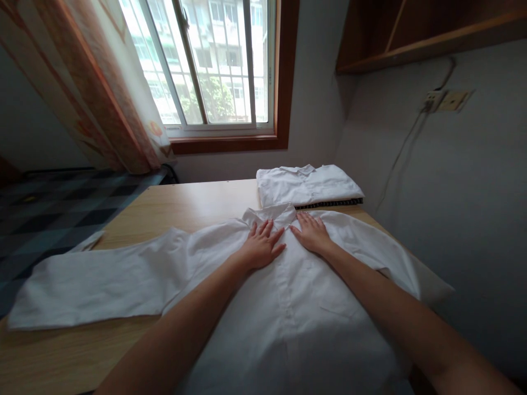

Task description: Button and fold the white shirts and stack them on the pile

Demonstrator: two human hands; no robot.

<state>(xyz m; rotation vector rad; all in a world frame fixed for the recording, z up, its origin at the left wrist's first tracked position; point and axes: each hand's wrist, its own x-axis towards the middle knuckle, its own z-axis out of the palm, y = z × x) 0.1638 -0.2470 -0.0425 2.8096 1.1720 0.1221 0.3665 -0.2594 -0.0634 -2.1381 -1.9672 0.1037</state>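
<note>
Both hands flat on white cotton button-up shirt [288, 307].
Left hand [260, 247] and right hand [312, 233] spread open, palms down just below collar; folded white shirt [307, 185] far, on wooden table [173, 206].

The middle of the counter [173, 206] is taken up by a spread shirt [288, 307], with both hands laid flat just below its collar. Passage to the left is covered by the sleeve [94, 285]. Beyond the collar, a folded stack [307, 185] blocks the far right corner, hard against the wall [453, 192]. Bare wood is left open at the far left and along the near left edge.
</note>
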